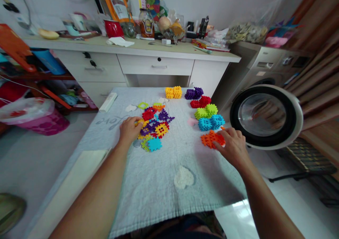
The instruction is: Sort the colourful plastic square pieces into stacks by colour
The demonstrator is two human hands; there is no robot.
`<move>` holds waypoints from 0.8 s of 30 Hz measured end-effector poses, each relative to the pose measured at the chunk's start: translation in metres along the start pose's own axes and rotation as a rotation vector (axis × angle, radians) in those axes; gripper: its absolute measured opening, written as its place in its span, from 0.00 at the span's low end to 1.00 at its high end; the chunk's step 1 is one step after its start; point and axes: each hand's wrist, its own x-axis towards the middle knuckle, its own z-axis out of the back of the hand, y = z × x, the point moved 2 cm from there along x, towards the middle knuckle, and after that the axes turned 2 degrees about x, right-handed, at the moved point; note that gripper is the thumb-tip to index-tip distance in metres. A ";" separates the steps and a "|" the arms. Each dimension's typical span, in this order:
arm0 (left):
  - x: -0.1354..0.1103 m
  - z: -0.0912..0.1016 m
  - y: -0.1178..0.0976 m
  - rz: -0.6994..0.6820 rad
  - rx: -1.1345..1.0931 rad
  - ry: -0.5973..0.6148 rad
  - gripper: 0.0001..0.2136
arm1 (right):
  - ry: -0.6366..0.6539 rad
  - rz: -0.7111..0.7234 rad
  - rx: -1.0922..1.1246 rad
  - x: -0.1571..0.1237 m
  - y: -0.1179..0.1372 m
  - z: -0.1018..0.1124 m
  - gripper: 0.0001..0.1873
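Both hands are down on the action! The right hand [234, 145] has its thumb on the near side and fingers on the far side of the orange pieces [209, 139], grasping the row by its right end, with most of it sticking out to the left of that grip. Just beyond those fingers sit the blue pieces [204, 124], then the green pieces [201, 114], red pieces [197, 104] and purple pieces [194, 94], each farther from the grip than the last; the yellow row [173, 92] lies beyond and to the left.

Over to the left hand [128, 130], fingertips at a yellow piece [144, 123] on the near-left edge of the mixed pile [152, 126]. Pinched or merely touched? From this angle I can't tell. The pile spreads rightward from those fingertips, a flat turquoise piece [154, 144] on its near side.

The step in hand looks like colour-by-colour handling, orange the current one. The next move, I'd judge, calls for steady pressure on the right and a light, picking touch on the left.
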 end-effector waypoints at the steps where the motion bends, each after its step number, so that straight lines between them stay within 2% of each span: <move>1: 0.000 0.000 0.000 -0.001 -0.002 0.000 0.15 | -0.009 0.000 0.024 0.001 0.002 0.002 0.15; 4: 0.001 -0.001 0.001 -0.012 -0.011 -0.008 0.16 | -0.032 0.035 0.129 0.005 0.015 0.006 0.13; 7: 0.001 -0.001 0.002 -0.020 -0.017 -0.018 0.16 | -0.001 0.117 0.262 0.015 0.042 0.006 0.12; 9: 0.001 -0.001 0.001 -0.019 -0.023 -0.017 0.16 | 0.074 0.191 0.325 0.024 0.066 0.005 0.13; 13: 0.000 0.002 -0.001 -0.007 -0.037 -0.011 0.15 | 0.319 0.384 0.358 0.043 0.116 -0.005 0.19; 15: -0.001 0.004 -0.003 0.002 -0.051 -0.006 0.15 | 0.387 0.426 0.361 0.055 0.136 -0.013 0.21; 20: -0.001 0.005 -0.005 0.017 -0.076 -0.005 0.14 | 0.288 0.438 0.443 0.079 0.170 -0.040 0.30; 22: 0.000 0.005 -0.005 0.016 -0.078 -0.004 0.14 | 0.274 0.455 0.473 0.082 0.176 -0.052 0.30; 24: 0.000 0.005 -0.005 0.016 -0.084 -0.010 0.14 | 0.270 0.466 0.509 0.083 0.179 -0.062 0.24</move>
